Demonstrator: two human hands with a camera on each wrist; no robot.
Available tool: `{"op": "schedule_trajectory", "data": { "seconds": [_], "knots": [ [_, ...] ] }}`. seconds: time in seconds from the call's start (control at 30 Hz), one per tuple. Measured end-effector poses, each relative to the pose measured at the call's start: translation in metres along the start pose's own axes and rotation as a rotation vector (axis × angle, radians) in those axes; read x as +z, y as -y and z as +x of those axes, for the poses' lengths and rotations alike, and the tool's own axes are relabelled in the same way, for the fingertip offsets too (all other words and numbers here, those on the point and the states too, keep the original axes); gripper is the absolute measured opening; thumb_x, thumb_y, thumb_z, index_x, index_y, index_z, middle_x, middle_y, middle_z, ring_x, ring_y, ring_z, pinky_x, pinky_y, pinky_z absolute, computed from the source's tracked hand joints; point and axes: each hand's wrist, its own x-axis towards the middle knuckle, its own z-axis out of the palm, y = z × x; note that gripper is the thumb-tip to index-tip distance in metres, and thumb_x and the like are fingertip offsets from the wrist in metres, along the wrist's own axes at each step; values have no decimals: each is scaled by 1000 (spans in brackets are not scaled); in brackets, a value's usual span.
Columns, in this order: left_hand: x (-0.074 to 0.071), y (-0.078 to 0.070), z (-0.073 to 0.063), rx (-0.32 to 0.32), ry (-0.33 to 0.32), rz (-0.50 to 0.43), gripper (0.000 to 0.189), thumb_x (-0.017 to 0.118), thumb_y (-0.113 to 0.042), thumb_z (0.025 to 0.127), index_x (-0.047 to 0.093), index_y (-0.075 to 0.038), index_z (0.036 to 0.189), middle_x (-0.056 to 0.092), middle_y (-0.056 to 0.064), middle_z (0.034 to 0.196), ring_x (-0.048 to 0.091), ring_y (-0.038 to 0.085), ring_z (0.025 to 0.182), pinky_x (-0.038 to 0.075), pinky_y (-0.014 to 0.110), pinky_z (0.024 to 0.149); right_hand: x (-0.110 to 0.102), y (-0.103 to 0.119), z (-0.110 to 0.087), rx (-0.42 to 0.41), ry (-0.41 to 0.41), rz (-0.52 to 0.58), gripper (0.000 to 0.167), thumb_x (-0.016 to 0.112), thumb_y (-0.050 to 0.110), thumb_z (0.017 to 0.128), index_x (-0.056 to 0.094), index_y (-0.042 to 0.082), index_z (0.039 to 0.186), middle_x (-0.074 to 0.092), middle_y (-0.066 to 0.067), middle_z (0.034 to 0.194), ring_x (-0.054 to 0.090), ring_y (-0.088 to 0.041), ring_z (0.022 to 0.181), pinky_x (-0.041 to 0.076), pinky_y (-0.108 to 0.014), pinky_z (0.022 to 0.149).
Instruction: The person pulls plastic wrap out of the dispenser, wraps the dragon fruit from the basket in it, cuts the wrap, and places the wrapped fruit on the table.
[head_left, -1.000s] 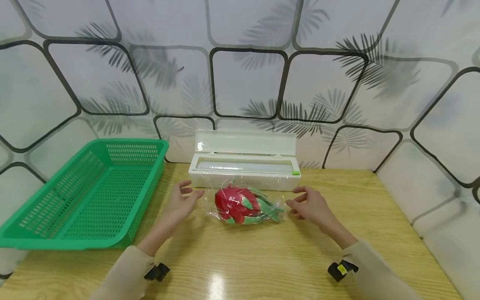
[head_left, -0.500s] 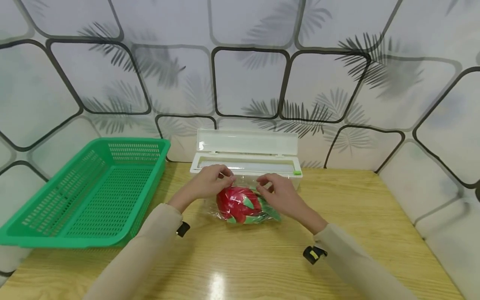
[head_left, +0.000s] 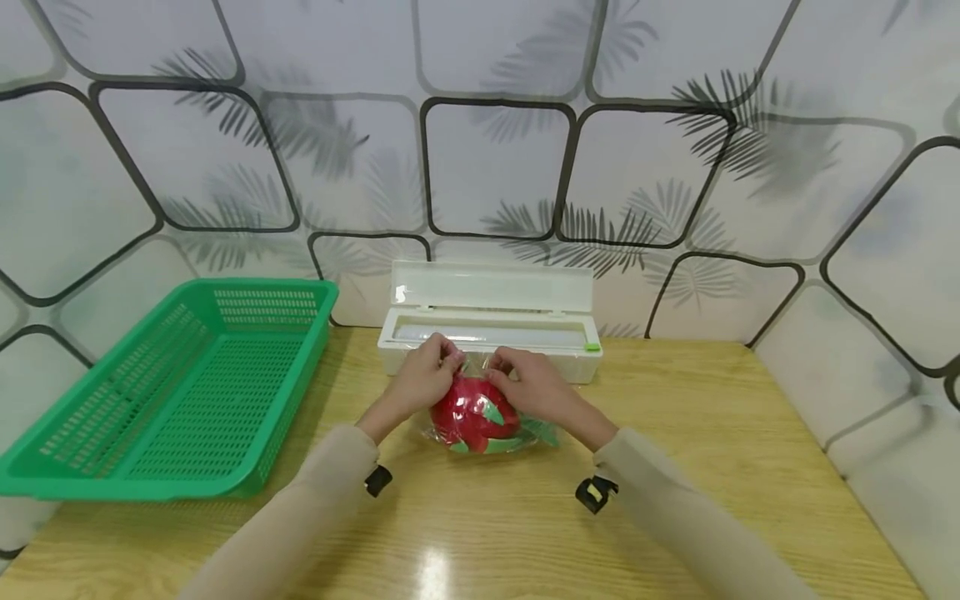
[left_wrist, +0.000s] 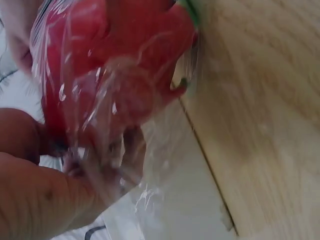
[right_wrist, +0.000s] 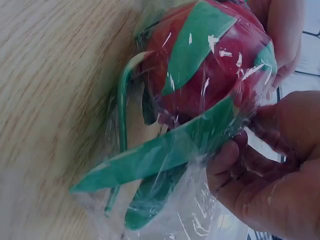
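Note:
A red dragon fruit (head_left: pixel 471 414) with green leafy scales lies on the wooden table, covered in clear cling film (right_wrist: pixel 200 205). My left hand (head_left: pixel 418 385) is at its far left side, thumb and fingers pinching the film. Close to it on the right, my right hand (head_left: pixel 534 387) pinches film too, just above the fruit. From the left wrist, creased film (left_wrist: pixel 112 107) stretches over the red skin down to the left fingers. Long green tips (right_wrist: pixel 155 155) show through the film in the right wrist view; in the head view the right hand partly hides them.
Right behind the hands stands a white cling film dispenser (head_left: pixel 491 296), its lid up and a roll (head_left: pixel 540 337) inside. A green plastic basket (head_left: pixel 303 392) sits on the left. Patterned panels rise behind and at both sides of the table (head_left: pixel 480 525).
Both hands have come inward from either side of the dragon fruit to its far edge, now near each other and pinching the film. The fruit, dispenser and basket have stayed put.

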Motion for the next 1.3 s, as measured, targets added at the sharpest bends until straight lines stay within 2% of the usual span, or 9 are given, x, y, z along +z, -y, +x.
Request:
{"op": "schedule_trajectory", "data": {
  "seconds": [0.07, 0.23, 0.37, 0.47, 0.7, 0.87, 1.0, 1.17, 1.3],
  "knots": [
    [6, -2, -2, -30, -56, -16, 14, 53, -15, 106, 56, -2, 105, 67, 14, 96, 63, 23, 85, 56, 33, 74, 3, 2, 0, 9, -35, -5, 13, 58, 18, 104, 65, 9, 99, 71, -5, 90, 58, -13, 74, 46, -25, 62],
    [17, -3, -4, -26, -189, -25, 10, 50, -9, 104, 54, -1, 105, 69, 18, 98, 68, 31, 89, 58, 44, 80, 10, 5, 2, 58, -120, 3, 15, 58, 16, 105, 60, 8, 92, 63, -5, 77, 50, -14, 64, 40, -24, 55],
    [20, -3, -2, -43, -231, -37, 11, 47, -9, 104, 53, 0, 107, 70, 17, 97, 68, 31, 89, 56, 46, 82, 13, 3, 7, 92, -155, 8, 18, 61, 16, 103, 62, 7, 88, 64, -5, 74, 50, -13, 60, 40, -24, 52],
    [18, -2, 0, -82, -209, -48, 13, 49, -10, 104, 56, 1, 108, 70, 17, 97, 68, 29, 88, 57, 43, 79, 10, 2, 12, 149, -162, 25, 17, 68, 17, 99, 65, 6, 86, 67, -7, 72, 54, -13, 59, 41, -24, 52],
    [6, 6, 5, -182, -77, -71, 21, 63, -17, 97, 64, -2, 112, 72, 17, 103, 70, 25, 94, 60, 32, 76, 2, 1, 20, 307, -105, 152, 16, 77, 20, 91, 67, 10, 86, 71, -4, 69, 57, -13, 57, 45, -25, 54],
    [-3, 12, 9, -162, 36, -109, 22, 65, -19, 97, 69, -3, 112, 72, 19, 111, 70, 27, 97, 60, 31, 76, 1, 2, 20, 309, -91, 154, 11, 76, 21, 92, 76, 11, 87, 75, -6, 80, 63, -16, 69, 48, -26, 59],
    [-8, 13, 10, -152, 83, -139, 25, 65, -18, 98, 72, -1, 114, 73, 20, 113, 70, 25, 96, 58, 28, 75, 1, 1, 19, 308, -122, 158, 11, 74, 19, 92, 79, 9, 94, 76, -8, 90, 66, -18, 77, 51, -27, 64],
    [-11, 12, 8, -100, 73, -29, 26, 61, -19, 101, 74, 0, 113, 75, 18, 109, 69, 25, 95, 56, 27, 74, 1, -6, 14, 306, -188, 199, 13, 67, 10, 92, 76, 5, 100, 73, -11, 83, 58, -13, 61, 47, -25, 55],
    [-14, 9, 5, -70, 51, 55, 30, 52, -16, 101, 74, -1, 116, 75, 18, 112, 71, 29, 101, 58, 34, 79, -4, -15, 5, 283, -226, 256, 13, 66, 12, 96, 73, 3, 102, 74, -13, 84, 67, -12, 59, 56, -27, 55]
  ]
}}
